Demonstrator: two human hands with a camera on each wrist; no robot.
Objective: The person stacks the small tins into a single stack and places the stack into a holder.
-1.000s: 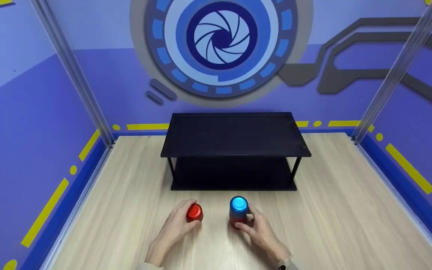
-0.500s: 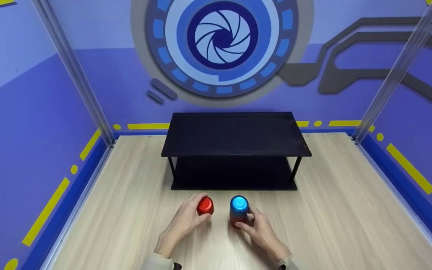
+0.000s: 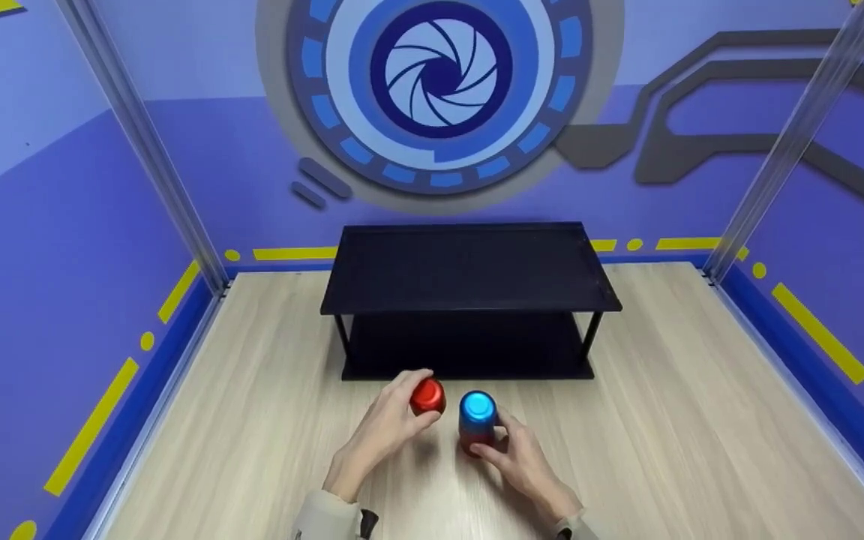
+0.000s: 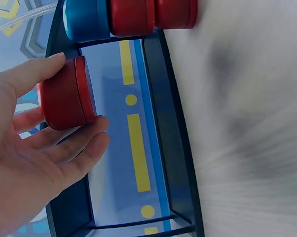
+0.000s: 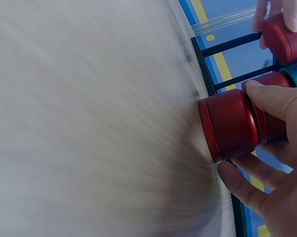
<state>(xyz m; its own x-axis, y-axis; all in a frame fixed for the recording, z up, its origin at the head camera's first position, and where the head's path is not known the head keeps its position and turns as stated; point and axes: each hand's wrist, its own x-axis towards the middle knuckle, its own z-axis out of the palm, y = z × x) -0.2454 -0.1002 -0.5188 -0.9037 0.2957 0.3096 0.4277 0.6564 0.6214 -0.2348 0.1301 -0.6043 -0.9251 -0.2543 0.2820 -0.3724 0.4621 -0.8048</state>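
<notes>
Between thumb and fingers, my left hand [image 3: 387, 429] holds a small round red metal tin [image 3: 428, 396] above the table. Its lid seam shows in the left wrist view, where the tin [image 4: 64, 96] is clear of the table. Just right of it stands an upright stack: a blue tin [image 3: 478, 407] on top of two red ones. The lowest red tin [image 5: 230, 123] rests on the tabletop. My right hand [image 3: 526, 459] grips the stack's red part from the right, with the thumb on the middle red tin [image 4: 132, 17].
Behind the hands stands a black two-level shelf [image 3: 469, 270] on thin posts, its lower board [image 3: 469, 367] close to the stack. The pale wooden table [image 3: 702, 435] is walled by blue-purple panels [image 3: 49, 300] with metal corner posts.
My left hand has moved right and away from me with the red tin, which is now higher and nearer the stack. The right hand and stack have stayed put.
</notes>
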